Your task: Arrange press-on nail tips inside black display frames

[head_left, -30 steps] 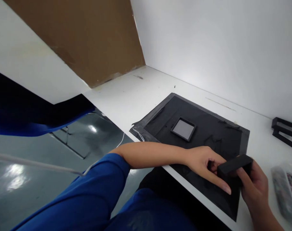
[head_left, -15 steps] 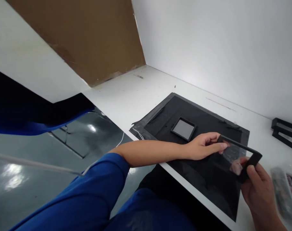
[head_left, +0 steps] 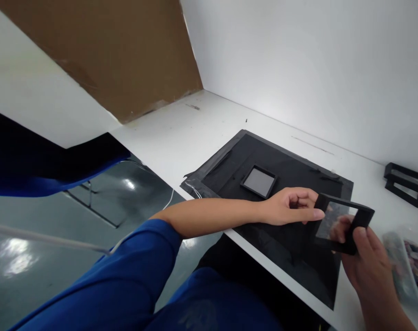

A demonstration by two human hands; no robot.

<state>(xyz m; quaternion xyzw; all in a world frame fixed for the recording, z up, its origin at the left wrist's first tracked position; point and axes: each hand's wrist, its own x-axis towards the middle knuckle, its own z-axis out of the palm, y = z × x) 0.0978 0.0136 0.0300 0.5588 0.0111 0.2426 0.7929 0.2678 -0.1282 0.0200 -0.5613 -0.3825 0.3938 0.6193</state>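
Between both hands I hold a black frame with a clear pane (head_left: 336,219), tilted above the black mat (head_left: 298,257). My left hand (head_left: 293,207) is closed on its left side, thumb on the front and fingers curled behind. My right hand (head_left: 365,257) grips the right side, thumb at the edge; some of its fingers show through the pane. On the mat, left of my hands, lies a smaller black square frame (head_left: 259,181) with a grey panel inside.
Black open frames (head_left: 406,184) stand by the wall at right. Below them a clear plastic container (head_left: 402,271) holds small mixed items. The mat lies on a white table (head_left: 167,142), its front edge near my lap. A blue chair (head_left: 57,179) is at left.
The held frame has turned so its pane and lower edge show more. Both hands keep hold of it. The whole view has shifted slightly.
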